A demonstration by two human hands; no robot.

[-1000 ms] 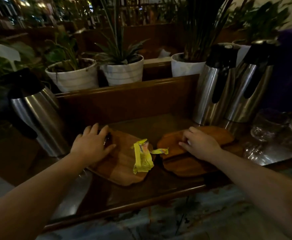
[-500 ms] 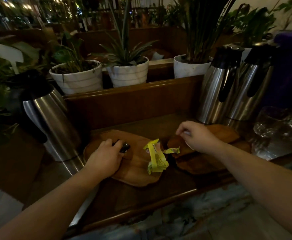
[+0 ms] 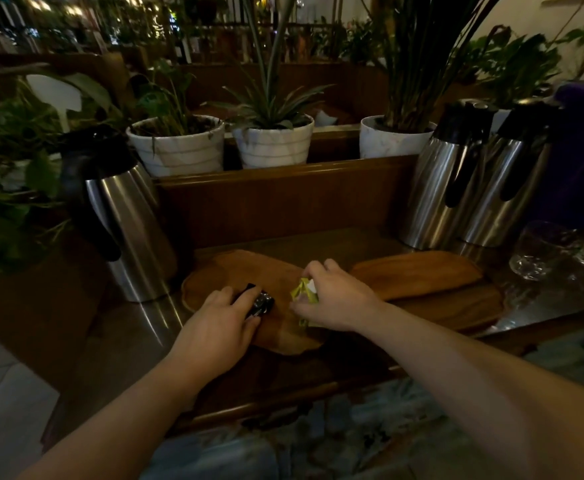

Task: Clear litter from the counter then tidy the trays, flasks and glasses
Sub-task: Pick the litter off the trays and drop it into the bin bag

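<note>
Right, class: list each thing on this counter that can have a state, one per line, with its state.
Left hand: grip closed on the dark wrapper.
Right hand: grip closing on the yellow wrapper.
Left wooden tray: flat, litter on it.
Right wooden trays: stacked.
Left flask: upright, lidded.
Two right flasks: upright, lidded.
Glasses: standing.

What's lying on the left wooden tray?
A yellow wrapper, gripped by the right hand, and a dark shiny wrapper under the left hand. The hands hide the rest.
</note>
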